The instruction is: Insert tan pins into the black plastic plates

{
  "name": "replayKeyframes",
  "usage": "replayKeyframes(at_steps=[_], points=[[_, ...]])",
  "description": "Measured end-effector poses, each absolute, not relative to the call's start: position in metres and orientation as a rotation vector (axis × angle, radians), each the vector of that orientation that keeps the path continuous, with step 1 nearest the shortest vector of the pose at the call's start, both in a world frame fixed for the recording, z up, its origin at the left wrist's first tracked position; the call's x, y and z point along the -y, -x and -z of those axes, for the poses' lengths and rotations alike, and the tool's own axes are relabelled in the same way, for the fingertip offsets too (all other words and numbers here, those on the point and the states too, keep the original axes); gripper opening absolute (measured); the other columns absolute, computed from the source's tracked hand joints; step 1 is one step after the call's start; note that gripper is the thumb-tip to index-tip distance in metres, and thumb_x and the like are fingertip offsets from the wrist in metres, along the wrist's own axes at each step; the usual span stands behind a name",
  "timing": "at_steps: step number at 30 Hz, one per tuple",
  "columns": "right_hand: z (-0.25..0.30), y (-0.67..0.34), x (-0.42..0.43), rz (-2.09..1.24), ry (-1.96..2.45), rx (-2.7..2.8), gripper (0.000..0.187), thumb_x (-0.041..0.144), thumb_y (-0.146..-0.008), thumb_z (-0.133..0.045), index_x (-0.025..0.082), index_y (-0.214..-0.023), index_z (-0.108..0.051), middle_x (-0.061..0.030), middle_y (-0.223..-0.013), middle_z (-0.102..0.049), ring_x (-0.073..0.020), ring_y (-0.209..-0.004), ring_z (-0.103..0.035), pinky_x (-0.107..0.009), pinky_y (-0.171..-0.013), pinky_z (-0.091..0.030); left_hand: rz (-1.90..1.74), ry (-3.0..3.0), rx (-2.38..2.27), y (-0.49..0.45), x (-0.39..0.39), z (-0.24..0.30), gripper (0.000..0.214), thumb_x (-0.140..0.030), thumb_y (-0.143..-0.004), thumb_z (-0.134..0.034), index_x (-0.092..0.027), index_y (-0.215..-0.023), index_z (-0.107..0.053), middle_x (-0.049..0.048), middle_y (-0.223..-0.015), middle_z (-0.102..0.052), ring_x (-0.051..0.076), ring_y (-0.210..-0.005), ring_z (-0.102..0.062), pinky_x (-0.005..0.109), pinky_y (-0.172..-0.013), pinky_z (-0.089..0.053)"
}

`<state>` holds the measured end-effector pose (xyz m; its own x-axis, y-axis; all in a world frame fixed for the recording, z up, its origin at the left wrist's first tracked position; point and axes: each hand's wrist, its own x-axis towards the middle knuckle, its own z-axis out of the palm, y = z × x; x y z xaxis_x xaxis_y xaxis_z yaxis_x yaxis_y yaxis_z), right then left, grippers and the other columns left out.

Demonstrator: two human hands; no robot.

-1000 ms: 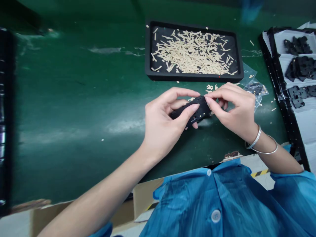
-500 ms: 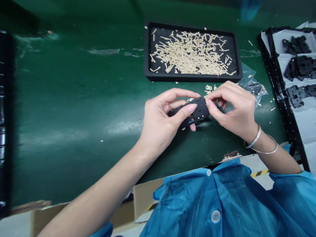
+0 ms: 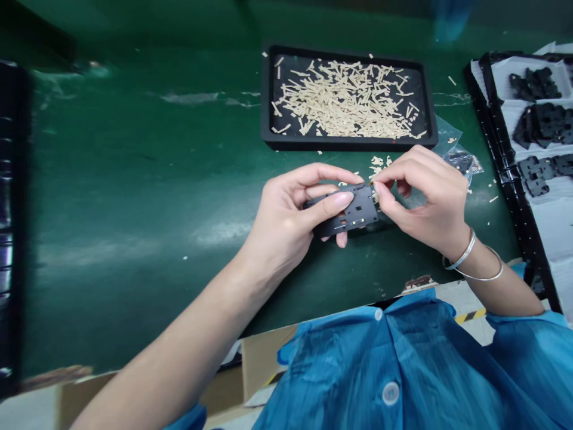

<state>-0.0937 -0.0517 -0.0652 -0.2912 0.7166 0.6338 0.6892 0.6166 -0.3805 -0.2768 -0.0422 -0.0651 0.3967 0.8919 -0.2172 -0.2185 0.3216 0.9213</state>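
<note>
My left hand is closed around a flat black plastic part with small holes and clips, its thumb pressed on the upper face and fingertips under the lower edge. At the part's upper right corner, my right hand pinches with thumb and forefinger. Something tiny and brownish shows at that pinch, too small to name. Beyond the hands lies a black tray heaped with short cream-coloured strips.
Loose cream scraps lie on the green table by my right hand. A clear plastic bag rests right of the tray. At the far right, a black-edged crate holds several black plastic parts.
The black part has been tilted so its flat face shows more toward me. My right fingertips have come slightly away from its corner.
</note>
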Motion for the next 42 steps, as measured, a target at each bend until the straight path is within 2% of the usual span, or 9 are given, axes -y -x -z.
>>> replayKeyframes(at_steps=[5, 12, 15, 21, 26, 33, 37, 42], points=[[0.065, 0.092, 0.053, 0.004, 1.055, 2.045, 0.013, 0.018, -0.09, -0.055, 0.022, -0.079, -0.062, 0.0003, -0.07, -0.064, -0.0149, -0.068, -0.062, -0.034, -0.068, -0.052, -0.787, -0.879, -0.781, 0.279, 0.039, 0.066, 0.019, -0.024, -0.069, -0.079, -0.018, -0.084, -0.069, -0.0032, -0.054, -0.068, 0.01, -0.031, -0.055, 0.015, -0.028, -0.035], [0.061, 0.093, 0.056, 0.02, 1.078, 2.066, 0.014, 0.02, -0.091, -0.055, 0.023, -0.079, -0.062, 0.0006, -0.071, -0.064, -0.0144, -0.068, -0.062, -0.033, -0.066, -0.053, -0.719, -0.837, -0.722, 0.281, 0.034, 0.062, 0.02, -0.022, -0.065, -0.081, -0.016, -0.08, -0.069, -0.0022, -0.054, -0.068, 0.011, -0.032, -0.056, 0.014, -0.026, -0.04], [0.058, 0.095, 0.058, -0.09, 1.048, 2.015, 0.014, 0.02, -0.09, -0.056, 0.022, -0.077, -0.062, 0.0012, -0.071, -0.065, -0.0129, -0.067, -0.061, -0.031, -0.066, -0.052, -0.697, -0.832, -0.684, 0.283, 0.033, 0.062, 0.018, -0.022, -0.065, -0.082, -0.016, -0.078, -0.07, -0.0024, -0.054, -0.067, 0.01, -0.031, -0.055, 0.014, -0.025, -0.041], [0.054, 0.095, 0.062, -0.538, 1.105, 1.79, 0.013, 0.023, -0.089, -0.057, 0.018, -0.084, -0.068, -0.0004, -0.076, -0.069, -0.0108, -0.067, -0.06, -0.025, -0.059, -0.05, -0.697, -0.831, -0.661, 0.284, 0.032, 0.065, 0.018, -0.023, -0.068, -0.08, -0.016, -0.079, -0.069, -0.0026, -0.051, -0.067, 0.01, -0.029, -0.055, 0.013, -0.026, -0.041], [0.056, 0.096, 0.061, -0.648, 1.042, 1.76, 0.007, 0.02, -0.083, -0.065, 0.017, -0.078, -0.069, -0.0001, -0.071, -0.067, -0.0101, -0.065, -0.058, -0.022, -0.053, -0.047, -0.691, -0.831, -0.672, 0.283, 0.033, 0.065, 0.017, -0.02, -0.068, -0.079, -0.015, -0.079, -0.068, -0.0024, -0.053, -0.068, 0.01, -0.031, -0.056, 0.014, -0.028, -0.044], [0.057, 0.098, 0.06, -0.434, 0.96, 1.798, 0.012, 0.016, -0.085, -0.063, 0.019, -0.073, -0.065, 0.0005, -0.068, -0.067, -0.0107, -0.063, -0.059, -0.025, -0.056, -0.047, -0.671, -0.82, -0.673, 0.283, 0.033, 0.063, 0.018, -0.02, -0.066, -0.08, -0.015, -0.078, -0.068, -0.003, -0.053, -0.068, 0.011, -0.029, -0.055, 0.014, -0.027, -0.042], [0.056, 0.096, 0.061, -0.176, 0.908, 1.941, 0.014, 0.013, -0.086, -0.06, 0.022, -0.076, -0.063, 0.0017, -0.072, -0.069, -0.0116, -0.068, -0.062, -0.029, -0.064, -0.049, -0.675, -0.815, -0.684, 0.282, 0.033, 0.062, 0.019, -0.021, -0.066, -0.081, -0.015, -0.078, -0.068, -0.0029, -0.051, -0.068, 0.01, -0.028, -0.054, 0.013, -0.026, -0.04], [0.056, 0.094, 0.063, -0.026, 0.895, 2.015, 0.013, 0.012, -0.087, -0.059, 0.022, -0.081, -0.063, 0.0008, -0.076, -0.069, -0.013, -0.07, -0.063, -0.03, -0.065, -0.05, -0.704, -0.84, -0.711, 0.282, 0.035, 0.063, 0.021, -0.025, -0.066, -0.081, -0.015, -0.078, -0.067, -0.0037, -0.05, -0.066, 0.009, -0.028, -0.052, 0.014, -0.026, -0.038]])
